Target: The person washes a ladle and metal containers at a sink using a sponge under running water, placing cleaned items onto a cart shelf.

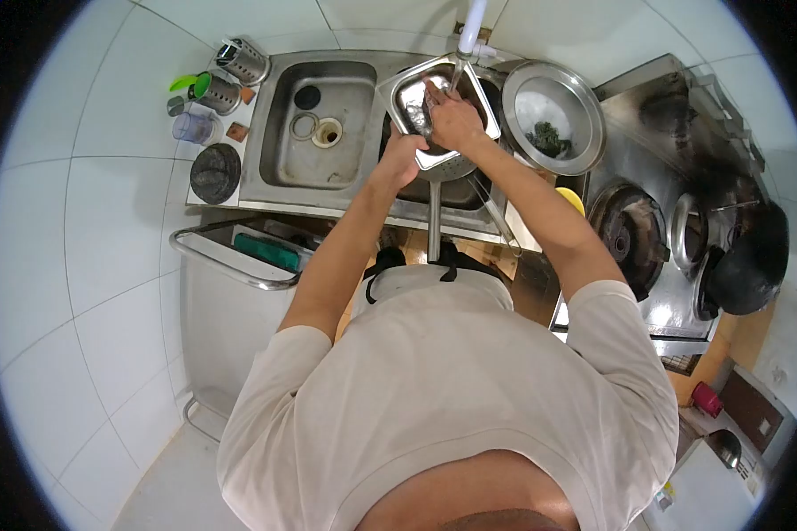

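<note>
A rectangular stainless steel pan (411, 92) is held under the white tap (473, 26), over the right-hand sink basin. My left hand (399, 156) grips its near left corner, fingers closed on the rim. Inside the pan lies my right hand (452, 119), its fingers stretched out against the wet, shiny metal; whether it holds anything small I cannot make out. Below the pan, a long-handled utensil (434, 221) points toward my body, its head partly covered. Another metal handle (498, 217) rests across the basin's front edge.
The left sink basin (345, 164) contains a ring and a dark disc. Steel utensil holders (242, 62) and a dark round scrubber-like object (215, 173) sit at the left. A round metal bowl (584, 97) with dark greens stands right, beside the stove (664, 310) and a black wok (753, 265).
</note>
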### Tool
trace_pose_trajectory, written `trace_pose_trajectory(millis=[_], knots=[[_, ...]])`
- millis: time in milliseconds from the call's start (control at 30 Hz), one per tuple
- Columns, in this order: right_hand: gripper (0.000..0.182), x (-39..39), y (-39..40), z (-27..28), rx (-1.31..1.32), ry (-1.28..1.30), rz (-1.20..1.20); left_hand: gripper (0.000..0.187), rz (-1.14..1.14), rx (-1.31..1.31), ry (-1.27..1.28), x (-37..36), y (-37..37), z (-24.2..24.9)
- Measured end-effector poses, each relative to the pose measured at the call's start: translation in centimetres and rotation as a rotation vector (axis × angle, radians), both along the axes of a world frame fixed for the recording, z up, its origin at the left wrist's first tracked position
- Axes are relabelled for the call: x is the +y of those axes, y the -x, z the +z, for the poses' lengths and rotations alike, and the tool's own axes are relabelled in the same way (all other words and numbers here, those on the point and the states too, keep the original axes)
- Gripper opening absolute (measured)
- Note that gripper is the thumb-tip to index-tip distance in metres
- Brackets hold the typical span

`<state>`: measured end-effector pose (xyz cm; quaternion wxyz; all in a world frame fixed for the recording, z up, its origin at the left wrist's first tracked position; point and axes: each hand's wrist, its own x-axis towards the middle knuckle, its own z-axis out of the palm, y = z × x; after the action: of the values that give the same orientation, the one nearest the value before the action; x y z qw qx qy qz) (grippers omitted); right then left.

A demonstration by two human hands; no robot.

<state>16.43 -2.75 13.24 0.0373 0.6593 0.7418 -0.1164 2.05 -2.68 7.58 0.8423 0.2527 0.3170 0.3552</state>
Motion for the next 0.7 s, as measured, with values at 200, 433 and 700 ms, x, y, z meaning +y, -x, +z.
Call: trace_pose_trajectory(millis=[200,433,700], knots=[[0.023,-0.6,-0.2,-1.0,0.228,0.165,0.285,0.059,0.020,0.088,0.017,-0.3,0.4,0.9],[0.043,1.2,-2.8,-3.7,0.355,0.037,-0.084,0.083,-0.021,0.087,0.009,0.2,0.8,-2.8],[0.037,1.9,-4.9,-0.6,1.553,0.025,-0.585,0.088,0.080,0.323,-0.215,1.0,1.1,-4.4]])
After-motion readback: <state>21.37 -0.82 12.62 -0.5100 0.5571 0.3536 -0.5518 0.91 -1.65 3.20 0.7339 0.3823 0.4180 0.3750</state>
